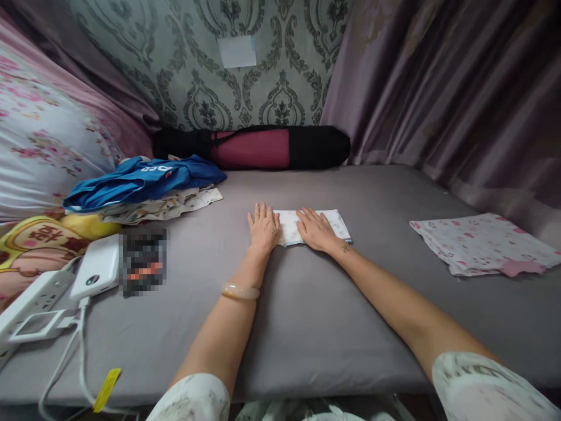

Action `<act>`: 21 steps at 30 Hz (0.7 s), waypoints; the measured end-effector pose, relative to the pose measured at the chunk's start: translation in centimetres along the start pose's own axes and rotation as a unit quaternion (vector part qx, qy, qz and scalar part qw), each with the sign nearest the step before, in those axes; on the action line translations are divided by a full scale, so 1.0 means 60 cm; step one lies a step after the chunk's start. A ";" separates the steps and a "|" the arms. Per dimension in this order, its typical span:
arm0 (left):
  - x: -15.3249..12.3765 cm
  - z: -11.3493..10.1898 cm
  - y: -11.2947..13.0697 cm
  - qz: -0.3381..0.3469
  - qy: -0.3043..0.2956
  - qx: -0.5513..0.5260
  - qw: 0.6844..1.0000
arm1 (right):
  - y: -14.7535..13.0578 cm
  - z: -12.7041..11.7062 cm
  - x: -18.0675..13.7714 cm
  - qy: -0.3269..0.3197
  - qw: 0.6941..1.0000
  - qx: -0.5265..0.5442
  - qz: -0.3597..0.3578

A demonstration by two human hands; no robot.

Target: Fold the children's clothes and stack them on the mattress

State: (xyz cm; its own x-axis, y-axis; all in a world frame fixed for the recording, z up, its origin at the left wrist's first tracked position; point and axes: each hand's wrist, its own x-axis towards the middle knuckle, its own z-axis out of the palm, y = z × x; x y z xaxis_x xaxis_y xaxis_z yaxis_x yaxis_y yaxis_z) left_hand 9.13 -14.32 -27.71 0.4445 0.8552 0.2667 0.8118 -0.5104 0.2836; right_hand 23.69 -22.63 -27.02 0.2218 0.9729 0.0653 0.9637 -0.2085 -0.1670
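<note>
A small white folded cloth (335, 221) with a faint print lies on the grey bed sheet (307, 310) in the middle. My left hand (263, 227) rests flat on the cloth's left end, fingers stretched out. My right hand (315, 229) lies flat on the cloth beside it, fingers spread. Neither hand grips anything. A pale bangle (240, 290) sits on my left wrist.
A pile of clothes topped by a blue garment (144, 178) lies at the back left. A dark red and black roll bag (258, 147) lies along the wall. A white and pink printed cloth (486, 242) lies at the right. A power bank (97, 266), power strip (30, 304) and cables sit at the left.
</note>
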 end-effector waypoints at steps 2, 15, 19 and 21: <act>0.001 -0.001 0.000 -0.005 0.005 -0.004 1.000 | -0.011 -0.007 0.005 0.002 1.000 -0.011 0.000; 0.008 -0.004 -0.007 -0.054 -0.034 -0.079 0.995 | -0.054 0.011 0.024 0.002 0.999 -0.029 -0.018; 0.023 -0.012 -0.015 -0.089 -0.013 -0.159 0.983 | -0.081 0.003 0.039 0.009 0.999 -0.023 -0.029; 0.032 -0.016 -0.024 -0.120 0.012 -0.213 0.970 | -0.100 0.006 0.048 0.010 0.999 -0.009 -0.050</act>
State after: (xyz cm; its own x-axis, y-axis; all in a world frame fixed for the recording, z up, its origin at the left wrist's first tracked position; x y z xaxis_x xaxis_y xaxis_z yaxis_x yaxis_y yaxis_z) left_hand 8.46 -12.02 -26.69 0.2491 0.9541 0.1662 0.6587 -0.2927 0.6931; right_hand 18.48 -18.55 -26.16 0.1264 0.9870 0.0995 0.9838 -0.1119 -0.1402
